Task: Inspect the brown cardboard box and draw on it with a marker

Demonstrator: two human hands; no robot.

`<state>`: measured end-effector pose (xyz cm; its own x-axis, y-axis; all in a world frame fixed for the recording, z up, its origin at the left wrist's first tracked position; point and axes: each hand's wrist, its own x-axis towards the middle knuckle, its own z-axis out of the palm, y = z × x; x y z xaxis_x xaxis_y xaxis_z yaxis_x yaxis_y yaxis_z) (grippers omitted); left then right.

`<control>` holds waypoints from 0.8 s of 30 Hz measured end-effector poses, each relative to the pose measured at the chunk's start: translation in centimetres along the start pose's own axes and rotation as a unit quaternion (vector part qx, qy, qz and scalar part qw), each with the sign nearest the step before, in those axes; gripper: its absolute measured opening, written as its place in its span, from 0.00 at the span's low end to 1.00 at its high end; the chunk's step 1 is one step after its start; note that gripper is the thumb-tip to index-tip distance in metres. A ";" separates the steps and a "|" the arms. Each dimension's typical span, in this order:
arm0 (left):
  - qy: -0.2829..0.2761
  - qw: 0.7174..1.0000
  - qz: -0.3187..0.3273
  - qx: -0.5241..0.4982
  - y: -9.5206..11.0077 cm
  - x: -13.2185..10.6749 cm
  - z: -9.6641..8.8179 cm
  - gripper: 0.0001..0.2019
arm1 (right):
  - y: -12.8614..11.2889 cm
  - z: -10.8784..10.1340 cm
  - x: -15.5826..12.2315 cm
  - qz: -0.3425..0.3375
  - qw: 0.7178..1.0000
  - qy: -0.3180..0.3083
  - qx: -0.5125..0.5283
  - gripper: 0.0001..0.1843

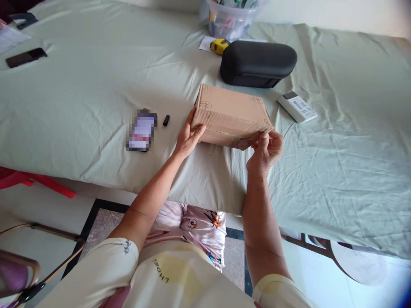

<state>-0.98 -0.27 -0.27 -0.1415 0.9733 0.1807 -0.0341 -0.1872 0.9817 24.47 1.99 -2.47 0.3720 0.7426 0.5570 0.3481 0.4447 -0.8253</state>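
A brown cardboard box (233,107) with dark swirl marks near its corners is between my two hands, tilted over the front part of the cloth-covered table. My left hand (189,136) grips the box's left end, its thumb on the near face and its fingers partly hidden behind. At the near right corner, my right hand (267,149) pinches the box edge between thumb and curled fingers. The box looks closed on the faces I can see.
Behind the box sit a black hard case (258,63), a yellow tape measure (220,45) and a clear plastic tub (233,21). A white device (297,107) lies right; a phone (141,131) and small black stick (166,120) lie left. Another phone (26,57) is farther left.
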 end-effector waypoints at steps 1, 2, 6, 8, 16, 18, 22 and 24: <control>0.010 1.000 -0.017 -0.003 0.0 -0.1 0.0 0.48 | -0.2 0.1 0.0 -0.006 1.000 -0.010 0.003 0.29; 0.023 0.999 -0.029 -0.005 0.0 -0.1 0.0 0.46 | -0.4 0.2 0.0 -0.011 1.000 -0.020 0.006 0.29; 0.073 0.996 -0.041 -0.022 0.1 0.0 -0.2 0.45 | -1.1 0.7 -0.3 -0.010 0.997 -0.072 0.017 0.32; 0.090 0.994 -0.050 -0.032 0.1 0.2 -0.3 0.44 | -1.4 0.8 -0.5 -0.006 0.995 -0.095 0.025 0.33; 0.142 0.988 -0.041 -0.036 0.4 0.5 -0.3 0.39 | -1.8 0.8 -1.3 -0.005 0.990 -0.138 -0.014 0.32; 0.141 0.988 -0.039 -0.042 0.7 0.5 -0.3 0.40 | -1.6 0.8 -1.4 -0.011 0.990 -0.137 -0.021 0.31; 0.096 0.995 0.003 -0.013 0.9 0.0 0.0 0.44 | -1.5 1.0 -1.8 0.023 0.994 -0.100 -0.028 0.29; 0.076 0.995 0.048 0.041 0.5 -0.4 0.5 0.46 | -2.0 1.2 -2.1 0.052 0.995 -0.078 -0.038 0.31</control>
<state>-0.47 -0.65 0.20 -0.2874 0.9190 0.2697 0.0676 -0.2614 0.9629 21.93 0.17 -2.13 0.2742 0.8537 0.4428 0.3810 0.3263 -0.8651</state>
